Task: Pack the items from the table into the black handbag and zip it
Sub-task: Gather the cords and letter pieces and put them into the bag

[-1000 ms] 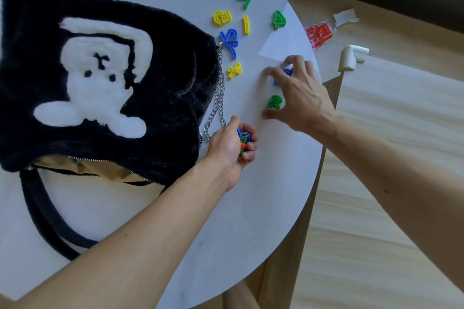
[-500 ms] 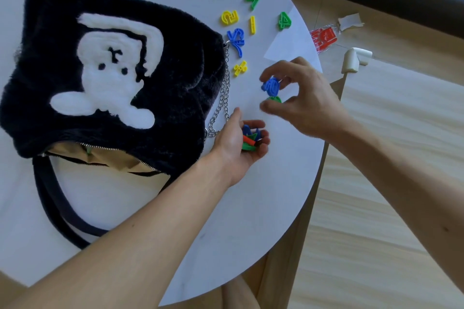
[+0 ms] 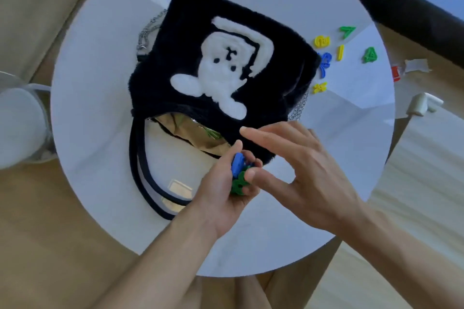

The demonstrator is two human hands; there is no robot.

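Since the handbag [image 3: 175,32] gapes just beyond its fingers, the left hand [image 3: 223,195] cups the number pieces [image 3: 238,170], likely for tipping in; the right hand [image 3: 308,170], fingers spread, steadies them.

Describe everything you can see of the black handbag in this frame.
The black handbag lies flat on the round white table. It looks like fluffy plush, with a white bear-like figure on its upper face. Its top zip is open toward the person, showing tan lining. A black strap loops out over the table, and a silver chain shows at both sides. The right hand reaches over its near corner; whether it touches cannot be told.
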